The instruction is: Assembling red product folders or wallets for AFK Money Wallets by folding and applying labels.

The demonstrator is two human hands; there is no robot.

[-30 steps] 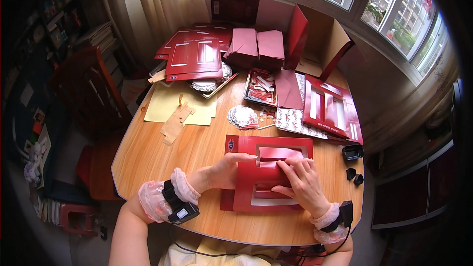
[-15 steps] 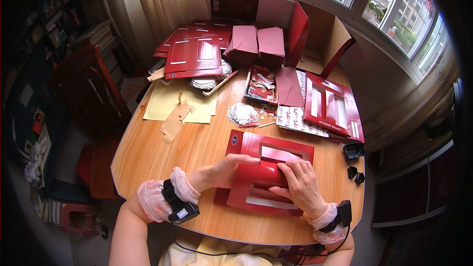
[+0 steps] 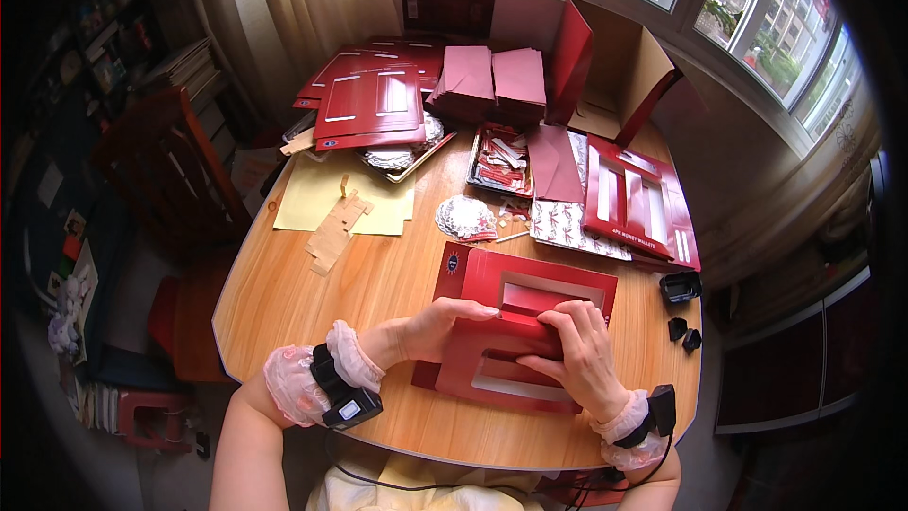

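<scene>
A glossy red card sheet with two cut-out windows (image 3: 478,350) lies in front of me, its middle raised in a ridge between the windows. My left hand (image 3: 430,329) grips it from the left, thumb on top, the other fingers hidden behind or under the card. At the ridge's right end, my right hand (image 3: 579,350) pinches the card between thumb and bent fingers. Both wrists carry pink frilly cuffs with black devices strapped on.
Beyond the card are a round stack of white paper cutouts (image 3: 464,218), a tray of small red pieces (image 3: 501,161) and yellow sheets (image 3: 317,194). Red cards (image 3: 374,104), pink envelopes (image 3: 519,74) and an open box (image 3: 570,66) stand farther back. Black plastic parts (image 3: 679,289) sit at the right edge.
The card's ridge is folded more sharply, and its far window panel has shifted and tilted, its right corner reaching farther right. Both hands keep their hold, nearly in place.
</scene>
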